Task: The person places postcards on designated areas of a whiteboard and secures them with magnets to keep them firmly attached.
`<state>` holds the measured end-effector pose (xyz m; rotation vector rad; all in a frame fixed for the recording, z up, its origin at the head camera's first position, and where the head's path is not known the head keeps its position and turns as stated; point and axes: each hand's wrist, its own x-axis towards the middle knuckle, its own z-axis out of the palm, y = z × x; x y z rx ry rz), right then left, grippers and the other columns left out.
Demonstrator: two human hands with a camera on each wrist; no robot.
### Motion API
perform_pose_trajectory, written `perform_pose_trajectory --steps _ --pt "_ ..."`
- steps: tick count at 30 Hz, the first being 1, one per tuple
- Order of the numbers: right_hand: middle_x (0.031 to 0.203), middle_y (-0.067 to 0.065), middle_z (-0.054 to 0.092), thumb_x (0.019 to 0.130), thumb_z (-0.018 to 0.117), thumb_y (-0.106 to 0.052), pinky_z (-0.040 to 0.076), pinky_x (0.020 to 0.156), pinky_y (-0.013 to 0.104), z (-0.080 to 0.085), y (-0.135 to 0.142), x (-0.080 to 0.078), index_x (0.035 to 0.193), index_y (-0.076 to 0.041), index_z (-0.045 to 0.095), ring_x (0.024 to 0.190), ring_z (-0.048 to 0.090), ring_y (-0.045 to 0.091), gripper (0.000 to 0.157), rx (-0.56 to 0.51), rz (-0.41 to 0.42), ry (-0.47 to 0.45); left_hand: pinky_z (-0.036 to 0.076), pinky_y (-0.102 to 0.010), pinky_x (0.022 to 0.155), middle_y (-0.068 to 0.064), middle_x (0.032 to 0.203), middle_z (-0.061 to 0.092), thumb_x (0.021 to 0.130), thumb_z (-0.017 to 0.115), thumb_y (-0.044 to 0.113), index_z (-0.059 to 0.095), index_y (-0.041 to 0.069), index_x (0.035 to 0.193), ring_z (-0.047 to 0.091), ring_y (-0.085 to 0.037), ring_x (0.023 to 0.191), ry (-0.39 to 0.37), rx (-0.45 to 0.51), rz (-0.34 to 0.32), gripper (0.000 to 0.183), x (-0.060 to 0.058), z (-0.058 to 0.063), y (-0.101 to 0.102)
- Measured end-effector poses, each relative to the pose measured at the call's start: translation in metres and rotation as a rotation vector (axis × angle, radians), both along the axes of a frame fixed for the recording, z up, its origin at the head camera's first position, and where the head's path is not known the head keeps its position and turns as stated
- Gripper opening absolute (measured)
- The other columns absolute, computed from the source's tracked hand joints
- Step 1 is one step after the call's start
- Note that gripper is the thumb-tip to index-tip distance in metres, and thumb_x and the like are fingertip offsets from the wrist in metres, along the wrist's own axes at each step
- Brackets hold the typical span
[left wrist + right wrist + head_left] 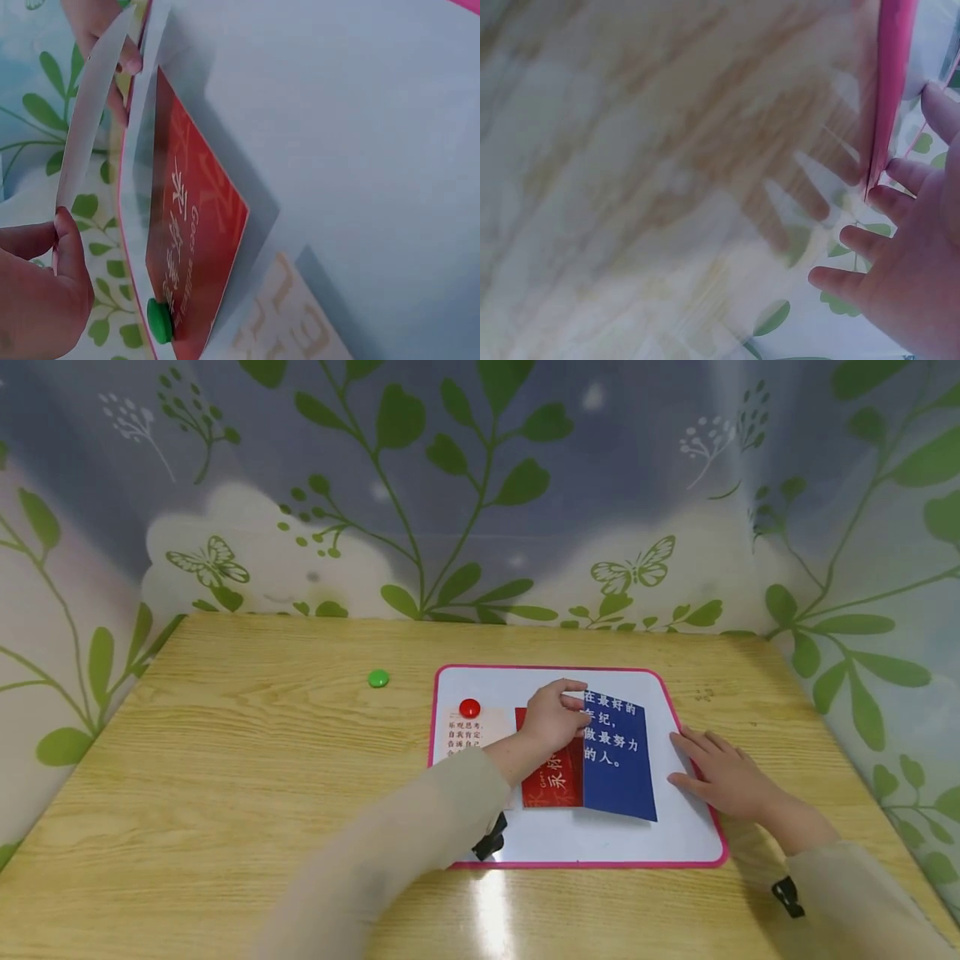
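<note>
My left hand (551, 722) pinches a blue card (618, 789) with white Chinese characters near its upper left corner. In the left wrist view the card's pale back (88, 112) shows nearly edge-on, raised off the pink-rimmed whiteboard (517, 847). Beneath the left hand lies a red card (551, 789), its top under a green round magnet (159, 321) that the hand hides in the head view. A pale text card (459, 752) sits at the board's left under a red magnet (469, 708). My right hand (723, 777) rests at the board's right edge, fingers extended.
Another green magnet (378, 678) lies on the wooden table (225, 793), left of the board. A leaf-patterned curtain (420, 485) stands behind the table's far edge and along both sides. Black straps (787, 897) hang at the sleeves.
</note>
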<state>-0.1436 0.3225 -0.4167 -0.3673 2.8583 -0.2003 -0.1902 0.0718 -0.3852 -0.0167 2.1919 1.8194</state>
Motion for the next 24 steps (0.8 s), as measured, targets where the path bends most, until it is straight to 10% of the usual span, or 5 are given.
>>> perform_pose_trajectory --steps 24 --pt "0.145 0.028 0.032 0.097 0.045 -0.038 0.026 0.1 0.069 0.005 0.005 0.0 0.14 -0.001 0.038 0.13 0.028 0.051 0.058 -0.063 0.031 -0.001 0.056 -0.026 0.064 -0.01 0.098 0.062 0.083 0.065 -0.002 0.054 0.007 0.121 0.057 -0.012 0.063 -0.05 -0.069 0.044 0.041 0.0 -0.014 0.025"
